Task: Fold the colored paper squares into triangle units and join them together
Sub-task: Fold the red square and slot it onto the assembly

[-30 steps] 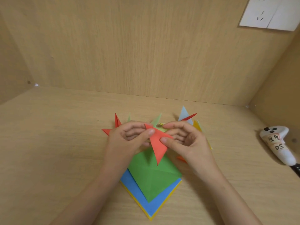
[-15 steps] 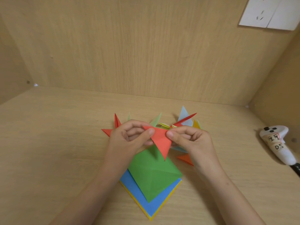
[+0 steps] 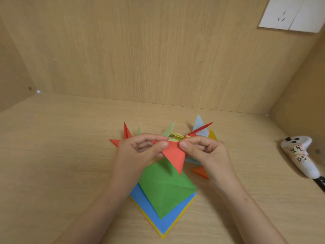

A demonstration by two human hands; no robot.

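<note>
A red folded paper triangle (image 3: 175, 155) hangs point-down between my hands, above the table. My left hand (image 3: 139, 152) pinches its upper left edge with thumb and fingers. My right hand (image 3: 205, 152) pinches its upper right edge. Below lies a stack of paper squares: a creased green square (image 3: 165, 189) on top, a blue square (image 3: 149, 206) under it and a yellow square (image 3: 175, 228) at the bottom. Behind my hands lie several folded units in red (image 3: 126, 133), light green (image 3: 168, 130), light blue (image 3: 198, 125), yellow (image 3: 212, 134) and orange (image 3: 200, 171), partly hidden.
A white handheld controller (image 3: 299, 155) with a label lies at the right, near the side wall. Wooden walls close the desk at the back and on both sides. A white wall socket (image 3: 290, 13) sits at the upper right.
The red triangle has turned from a slanted pose to a level top edge with its point down. My right hand moved up to its upper right edge. The left hand's grip stayed.
</note>
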